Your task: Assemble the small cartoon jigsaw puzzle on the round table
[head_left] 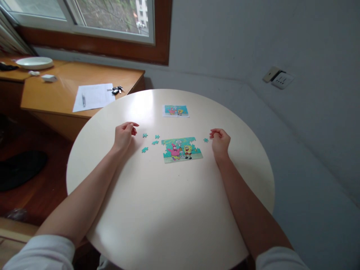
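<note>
A partly assembled jigsaw puzzle [181, 150] with cartoon figures lies flat on the round white table [168, 210], between my two hands. Gaps notch its left and right edges. Several loose teal puzzle pieces [144, 150] are scattered left of it. My left hand [124, 137] rests beside these pieces, fingers loosely bent and the index finger stretched out, with nothing visible in it. On the other side, my right hand [221, 142] lies with loosely curled fingers, close to a single teal piece [206, 140]. No object shows in that hand either; its palm is hidden.
Behind the puzzle lies a small printed picture [176, 110] with a similar scene. To the left, a wooden desk [64, 88] holds a sheet of paper [94, 95] with a pen, keys [116, 90] and a white round lid or plate [35, 62]. A wall bounds the right side.
</note>
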`<control>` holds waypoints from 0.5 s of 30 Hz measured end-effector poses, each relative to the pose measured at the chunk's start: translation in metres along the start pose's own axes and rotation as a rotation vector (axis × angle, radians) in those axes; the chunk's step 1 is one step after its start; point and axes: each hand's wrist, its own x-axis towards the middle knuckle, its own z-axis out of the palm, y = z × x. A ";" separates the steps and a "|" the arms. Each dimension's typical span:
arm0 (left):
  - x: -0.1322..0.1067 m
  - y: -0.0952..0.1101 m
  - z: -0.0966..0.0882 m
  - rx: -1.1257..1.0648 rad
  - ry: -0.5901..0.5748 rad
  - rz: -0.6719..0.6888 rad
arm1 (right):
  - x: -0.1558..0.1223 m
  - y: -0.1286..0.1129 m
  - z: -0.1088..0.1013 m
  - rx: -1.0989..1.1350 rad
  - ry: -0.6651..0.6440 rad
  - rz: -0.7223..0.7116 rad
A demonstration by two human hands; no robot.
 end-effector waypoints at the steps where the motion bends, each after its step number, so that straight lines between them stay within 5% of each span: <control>1: 0.000 -0.001 0.000 0.007 -0.002 0.003 | 0.000 0.000 0.000 -0.004 -0.005 -0.003; 15: -0.003 0.002 -0.003 0.205 -0.134 0.132 | -0.002 -0.005 -0.001 0.002 0.004 0.012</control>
